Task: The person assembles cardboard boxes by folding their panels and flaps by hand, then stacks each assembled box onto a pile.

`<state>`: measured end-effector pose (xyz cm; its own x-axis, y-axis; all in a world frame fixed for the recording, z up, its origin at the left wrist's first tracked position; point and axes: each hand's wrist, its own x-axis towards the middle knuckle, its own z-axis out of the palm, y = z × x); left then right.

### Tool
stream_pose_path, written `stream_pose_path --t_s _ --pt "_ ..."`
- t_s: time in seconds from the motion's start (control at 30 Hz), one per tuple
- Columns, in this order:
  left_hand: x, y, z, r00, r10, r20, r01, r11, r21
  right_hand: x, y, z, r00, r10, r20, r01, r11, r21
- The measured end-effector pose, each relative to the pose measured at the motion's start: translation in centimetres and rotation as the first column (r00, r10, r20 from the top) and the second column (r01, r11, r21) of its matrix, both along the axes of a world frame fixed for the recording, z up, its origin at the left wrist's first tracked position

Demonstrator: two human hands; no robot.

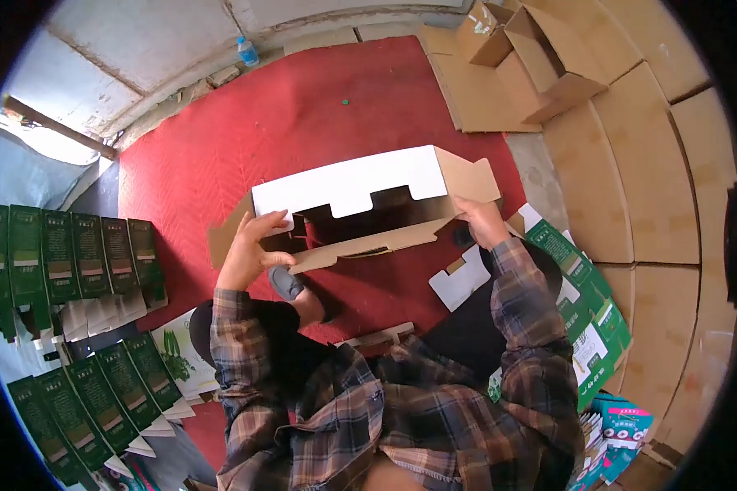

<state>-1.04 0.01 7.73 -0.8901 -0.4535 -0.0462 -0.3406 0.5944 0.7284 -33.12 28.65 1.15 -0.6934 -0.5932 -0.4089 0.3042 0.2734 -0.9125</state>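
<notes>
A long carton (348,184), white on one side and brown inside, is held across the middle of the head view, its near side open and its end flaps spread. My left hand (250,250) is at its left end, thumb and fingers apart around the corner of the opening. At the right end my right hand (481,221) grips the brown end flap, with the fingers partly hidden behind the cardboard. Two notches are cut in the white panel's lower edge.
Green boxes (78,258) stand in rows at the left. Flat green cartons (585,327) lie at the right by my knee. Brown cartons (630,147) form a wall at the right. An open brown box (540,74) and a bottle (247,51) are farther off on the floor.
</notes>
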Motion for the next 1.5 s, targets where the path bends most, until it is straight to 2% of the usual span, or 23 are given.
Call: stream_pose_path --t_s 0.07,0.17,0.23,0.3,0.37,0.4,0.57,0.6,0.63,0.7,0.73,0.77,0.83,0.97,1.03,1.1,1.13,1.17,1.23,1.27,1.37,1.43,1.5 --pt "0.0 0.2 0.1 0.997 -0.046 0.055 0.039 0.993 0.111 0.2 0.1 0.0 1.000 -0.002 0.007 0.002 1.000 -0.004" --pt "-0.1 0.3 -0.2 0.989 -0.096 0.115 0.083 0.991 0.109 0.5 0.2 -0.1 0.995 0.018 -0.094 -0.008 0.995 0.103" --pt "-0.2 0.6 -0.1 0.986 -0.112 0.127 0.102 0.991 0.084 1.5 -0.4 1.4 0.866 0.185 -0.465 -0.144 0.982 0.123" --pt "-0.2 0.6 0.0 0.983 -0.125 0.138 0.118 0.991 0.056 2.7 -1.2 4.3 0.894 0.212 -0.394 -0.218 0.975 0.029" --pt "0.0 0.7 -0.3 0.979 -0.143 0.146 0.139 0.990 0.036 3.6 -1.5 7.5 0.698 0.530 -0.482 -0.453 0.848 0.277" --pt "0.1 0.8 -0.4 0.979 -0.140 0.147 0.136 0.990 0.037 3.2 -1.5 7.5 0.701 0.587 -0.406 -0.525 0.809 0.265" --pt "0.6 1.2 -0.3 0.984 -0.150 0.092 0.154 0.987 -0.034 3.1 -2.5 5.5 0.748 0.561 -0.354 -0.402 0.808 0.431" --pt "0.5 1.8 0.4 0.991 -0.128 -0.023 0.122 0.976 -0.182 2.7 -2.3 3.5 0.699 0.549 -0.457 -0.411 0.832 0.372" --pt "0.8 2.2 1.6 0.994 -0.109 -0.015 0.104 0.976 -0.189 2.7 -2.5 2.8 0.645 0.527 -0.553 -0.428 0.849 0.311" --pt "2.0 3.1 3.9 0.955 0.196 -0.224 -0.173 0.978 0.118 3.0 -2.7 3.3 0.657 0.514 -0.552 -0.442 0.855 0.269" --pt "2.9 3.3 4.4 0.866 0.222 -0.447 -0.261 0.965 -0.028 3.2 -2.9 4.8 0.660 0.549 -0.513 -0.427 0.836 0.345" --pt "4.4 3.3 3.8 0.761 0.388 -0.520 -0.429 0.902 0.045 3.5 -2.9 5.5 0.666 0.580 -0.469 -0.409 0.809 0.421" --pt "6.4 2.7 2.7 0.476 0.641 -0.602 -0.597 0.738 0.315 3.0 -2.6 4.0 0.682 0.559 -0.471 -0.420 0.828 0.373" --pt "6.4 2.0 0.0 0.488 0.722 -0.490 -0.579 0.688 0.437 2.7 -2.6 3.2 0.678 0.535 -0.504 -0.414 0.845 0.340" --pt "5.6 2.6 -1.0 0.772 0.458 -0.440 -0.240 0.852 0.465 2.6 -2.6 3.3 0.689 0.527 -0.497 -0.412 0.849 0.330" --pt "4.7 3.3 -1.5 0.910 0.189 -0.369 -0.059 0.940 0.336 2.7 -2.6 3.4 0.681 0.529 -0.507 -0.419 0.849 0.322" --pt "4.2 3.7 -2.4 0.946 0.171 -0.275 -0.082 0.948 0.308 2.8 -2.7 3.5 0.681 0.528 -0.508 -0.419 0.849 0.323" --pt "3.6 3.9 -2.8 0.966 0.079 -0.245 -0.060 0.995 0.085 2.9 -2.8 3.7 0.696 0.519 -0.497 -0.416 0.855 0.309" --pt "2.1 4.5 -2.9 0.977 0.078 -0.197 -0.109 0.983 -0.151 3.0 -3.0 4.1 0.710 0.505 -0.490 -0.407 0.863 0.300" --pt "1.6 4.6 -3.3 0.977 0.074 -0.199 -0.105 0.983 -0.148 3.0 -3.1 4.2 0.722 0.490 -0.488 -0.396 0.872 0.288" --pt "0.3 5.1 -4.3 0.959 0.254 -0.126 -0.275 0.940 -0.202 2.9 -3.1 3.6 0.783 0.439 -0.441 -0.378 0.898 0.224" --pt "-1.1 5.8 -3.9 0.878 0.471 -0.087 -0.477 0.846 -0.238 2.6 -3.4 3.0 0.824 0.403 -0.398 -0.365 0.915 0.171" --pt "-1.7 6.0 -3.8 0.862 0.502 -0.072 -0.504 0.829 -0.243 2.8 -3.3 2.6 0.751 0.396 -0.528 -0.365 0.916 0.166"
